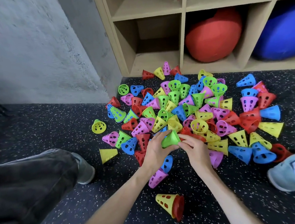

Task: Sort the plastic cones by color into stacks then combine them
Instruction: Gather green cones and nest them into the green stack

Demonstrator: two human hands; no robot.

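A big heap of perforated plastic cones [183, 107] in red, yellow, green, blue and pink lies on the dark speckled floor. My left hand [157, 151] and my right hand [194, 146] both hold a short nested stack of green cones [171, 139] lying sideways just above the heap's near edge. My left hand grips its narrow end, and my right fingers pinch its wide rim. A yellow cone nested with a red one [170, 205] lies alone near me.
A wooden cubby shelf [183, 38] stands behind the heap, with a red ball [213, 36] and a blue ball [281, 34] inside. A concrete wall [37, 49] is on the left. My bent knee [25, 185] and left shoe [85, 169] are left, right shoe [292, 173] at right.
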